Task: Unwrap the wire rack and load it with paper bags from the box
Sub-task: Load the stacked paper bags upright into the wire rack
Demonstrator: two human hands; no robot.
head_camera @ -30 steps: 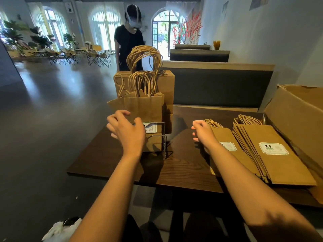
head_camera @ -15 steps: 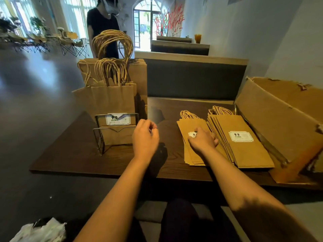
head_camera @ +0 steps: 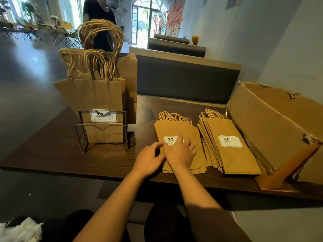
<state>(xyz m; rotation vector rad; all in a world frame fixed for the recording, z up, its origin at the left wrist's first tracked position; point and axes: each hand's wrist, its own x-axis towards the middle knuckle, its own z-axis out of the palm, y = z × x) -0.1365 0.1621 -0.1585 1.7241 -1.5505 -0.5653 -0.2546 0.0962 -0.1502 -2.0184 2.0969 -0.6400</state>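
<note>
A wire rack (head_camera: 103, 131) stood on the dark wooden table (head_camera: 52, 154), holding upright paper bags (head_camera: 99, 102) with twisted handles. To its right lay two flat stacks of bags: a near stack (head_camera: 176, 130) and a far stack (head_camera: 232, 147) beside the open cardboard box (head_camera: 272, 130). The right hand (head_camera: 180, 152) rested flat on the near stack. The left hand (head_camera: 148, 159), fingers curled, touched that stack's left edge.

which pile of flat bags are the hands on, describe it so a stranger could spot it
On the dark wooden table, left of the open cardboard box, two stacks of flat paper bags lie side by side. It is the left stack, farther from the box, under the right hand that half covers its label.
</note>
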